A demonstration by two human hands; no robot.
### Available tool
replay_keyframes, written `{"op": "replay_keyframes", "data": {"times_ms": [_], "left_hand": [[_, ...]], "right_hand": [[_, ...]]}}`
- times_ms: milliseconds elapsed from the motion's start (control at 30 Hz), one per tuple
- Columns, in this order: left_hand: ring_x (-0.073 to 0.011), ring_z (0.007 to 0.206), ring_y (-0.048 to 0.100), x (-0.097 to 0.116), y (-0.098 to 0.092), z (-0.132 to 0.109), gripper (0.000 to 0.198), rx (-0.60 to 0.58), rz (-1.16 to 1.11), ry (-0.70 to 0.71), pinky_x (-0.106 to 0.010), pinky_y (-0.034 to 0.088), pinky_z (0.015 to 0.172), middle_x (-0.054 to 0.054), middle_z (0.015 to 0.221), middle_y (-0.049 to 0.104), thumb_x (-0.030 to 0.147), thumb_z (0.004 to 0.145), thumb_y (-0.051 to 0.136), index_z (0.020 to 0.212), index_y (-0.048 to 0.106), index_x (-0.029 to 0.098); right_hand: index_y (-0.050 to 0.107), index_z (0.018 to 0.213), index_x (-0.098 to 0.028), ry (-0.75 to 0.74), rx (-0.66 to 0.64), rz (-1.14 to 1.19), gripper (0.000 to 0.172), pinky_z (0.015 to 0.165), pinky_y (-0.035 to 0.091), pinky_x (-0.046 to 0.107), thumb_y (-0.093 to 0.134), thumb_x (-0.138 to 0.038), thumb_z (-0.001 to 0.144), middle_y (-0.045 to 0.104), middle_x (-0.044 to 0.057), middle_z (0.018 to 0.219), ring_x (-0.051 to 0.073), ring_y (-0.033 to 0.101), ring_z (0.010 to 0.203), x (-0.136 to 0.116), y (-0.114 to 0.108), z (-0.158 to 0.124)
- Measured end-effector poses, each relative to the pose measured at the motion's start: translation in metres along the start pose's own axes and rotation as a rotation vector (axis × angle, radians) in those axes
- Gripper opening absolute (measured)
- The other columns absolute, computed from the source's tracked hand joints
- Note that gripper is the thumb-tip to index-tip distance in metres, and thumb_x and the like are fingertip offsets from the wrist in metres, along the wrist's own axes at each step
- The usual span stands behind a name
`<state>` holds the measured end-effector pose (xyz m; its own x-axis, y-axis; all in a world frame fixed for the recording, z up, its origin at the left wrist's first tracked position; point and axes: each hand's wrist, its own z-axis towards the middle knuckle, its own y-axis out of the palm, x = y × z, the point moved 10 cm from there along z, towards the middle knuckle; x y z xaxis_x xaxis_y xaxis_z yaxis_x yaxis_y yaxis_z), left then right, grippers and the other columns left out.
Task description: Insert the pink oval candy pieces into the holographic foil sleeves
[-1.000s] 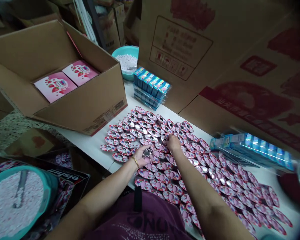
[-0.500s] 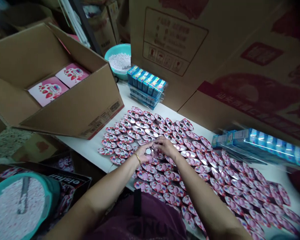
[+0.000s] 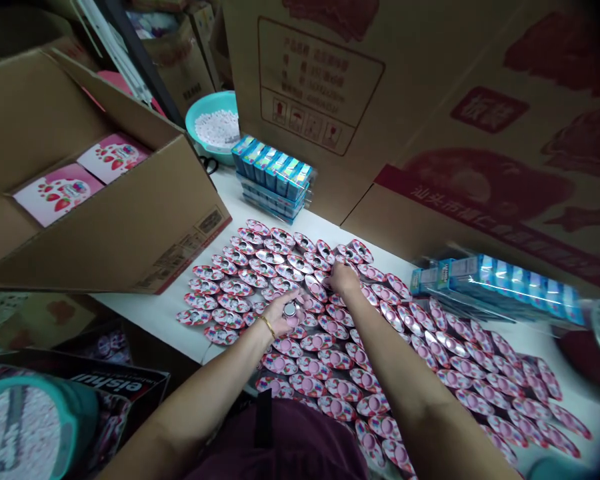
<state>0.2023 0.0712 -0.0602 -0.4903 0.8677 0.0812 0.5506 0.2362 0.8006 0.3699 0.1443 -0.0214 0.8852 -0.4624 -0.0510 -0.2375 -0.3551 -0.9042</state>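
Note:
Many oval pink-and-red printed packs (image 3: 237, 287) stand in close rows on the white table. Those at the far left have dark round openings, while the nearer ones show pink round tops (image 3: 336, 408). My left hand (image 3: 275, 316), with a gold bracelet at the wrist, is palm up above the packs. Its fingers curl around small round pieces, one of them a silver-faced disc (image 3: 289, 309). Farther forward and to the right, my right hand (image 3: 344, 277) reaches down onto the packs with its fingers bent together. What its fingertips hold is hidden.
An open carton (image 3: 180, 200) with pink strawberry-printed boxes stands at left. Teal basins of small pale pieces sit at the back (image 3: 193, 120) and lower left (image 3: 77, 427). Blue wrapped boxes (image 3: 273, 170) lie before a large carton (image 3: 310, 87); more blue boxes (image 3: 525, 287) lie right.
My right hand has parted from my left and moved forward and right onto the packs. My left hand keeps the silver-faced disc. The whole view has shifted slightly.

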Motion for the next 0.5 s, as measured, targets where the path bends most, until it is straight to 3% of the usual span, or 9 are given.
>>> {"op": "replay_keyframes", "data": {"times_ms": [167, 400, 500], "left_hand": [[-0.0119, 0.062, 0.060, 0.001, 0.001, 0.004, 0.008, 0.003, -0.020, -0.016, -0.013, 0.039, 0.038, -0.007, 0.077, 0.061, 0.019, 0.075, 0.057, 0.081, 0.056, 0.014], [-0.0111, 0.061, 0.060, -0.003, 0.014, -0.010, 0.007, -0.019, 0.005, -0.024, -0.012, 0.040, 0.039, -0.006, 0.074, 0.060, 0.018, 0.077, 0.055, 0.081, 0.055, 0.012], [-0.0110, 0.061, 0.060, -0.005, 0.010, -0.019, 0.008, -0.001, 0.010, -0.014, -0.013, 0.041, 0.040, -0.006, 0.074, 0.060, 0.018, 0.077, 0.055, 0.083, 0.055, 0.013]], "right_hand": [[0.054, 0.108, -0.014, 0.054, -0.119, -0.077, 0.047, 0.076, 0.045, 0.033, 0.062, -0.022, 0.063, 0.060, 0.015, 0.105, 0.025, 0.057, 0.098, -0.010, 0.008, 0.007], [0.063, 0.095, -0.013, 0.022, -0.089, -0.033, 0.035, 0.078, 0.044, 0.030, 0.067, -0.022, 0.061, 0.062, 0.016, 0.098, 0.023, 0.058, 0.095, -0.020, -0.004, 0.008], [0.062, 0.097, -0.013, -0.001, -0.045, 0.002, 0.035, 0.078, 0.043, 0.029, 0.066, -0.021, 0.063, 0.062, 0.016, 0.099, 0.023, 0.058, 0.095, -0.020, -0.010, 0.001]]}}
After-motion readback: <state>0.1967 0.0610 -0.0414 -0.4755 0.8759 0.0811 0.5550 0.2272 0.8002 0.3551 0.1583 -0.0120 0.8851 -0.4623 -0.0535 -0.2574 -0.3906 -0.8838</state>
